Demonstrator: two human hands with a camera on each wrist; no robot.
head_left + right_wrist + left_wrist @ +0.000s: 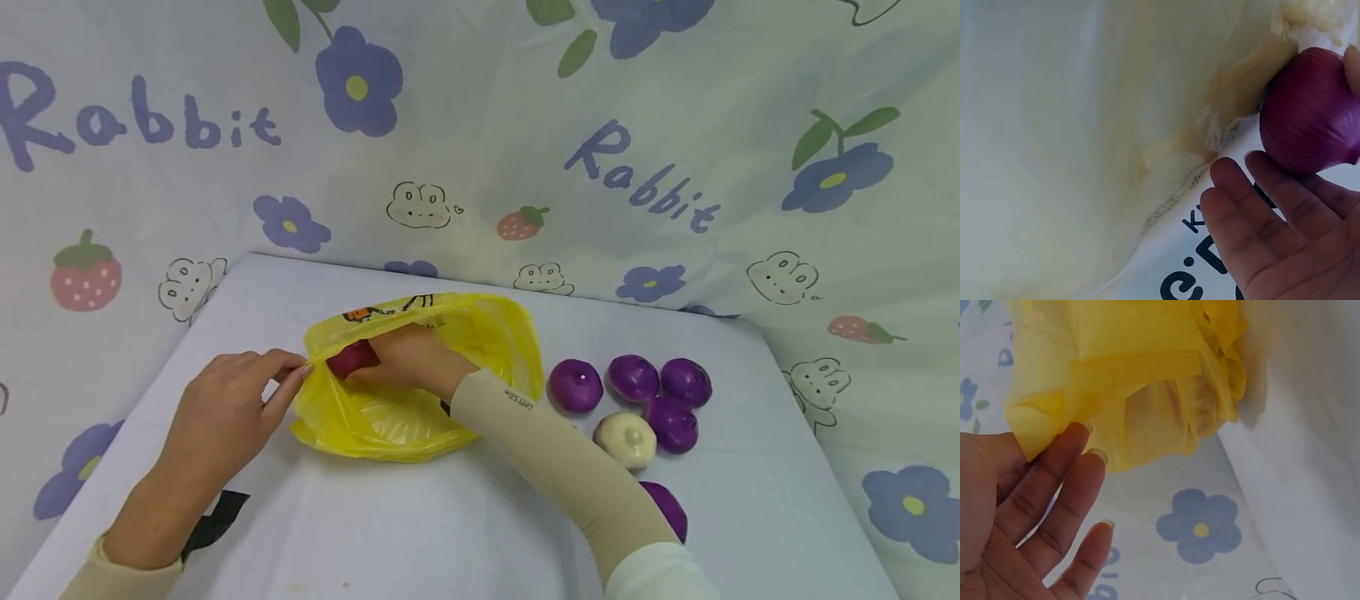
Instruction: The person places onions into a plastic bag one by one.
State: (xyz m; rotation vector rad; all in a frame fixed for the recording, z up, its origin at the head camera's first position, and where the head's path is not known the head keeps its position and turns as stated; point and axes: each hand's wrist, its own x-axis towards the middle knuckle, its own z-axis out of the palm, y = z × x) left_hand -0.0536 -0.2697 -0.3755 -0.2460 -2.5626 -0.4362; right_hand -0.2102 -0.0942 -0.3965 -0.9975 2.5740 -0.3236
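Observation:
A yellow plastic bag (pixel 510 329) lies open on its side in the middle of the table. My left hand (pixel 225 408) pinches the left edge of its mouth between thumb and index finger, while the other fingers spread loosely in the left wrist view. Inside the bag, my right hand (pixel 408 354) holds a red onion (pixel 351 360) near the left end. In the right wrist view, the thumb and fingers lie around this onion (pixel 1307 112), with the bag's thin wall and dark printed letters beside it.
Right of the bag sit several purple onions (pixel 575 386) and one pale onion (pixel 627 441). Another purple onion (pixel 666 510) is partly hidden behind the right sleeve (pixel 570 467). A black piece (pixel 217 523) lies by the left wrist. A printed cloth (pixel 480 125) hangs behind the white table (pixel 420 525).

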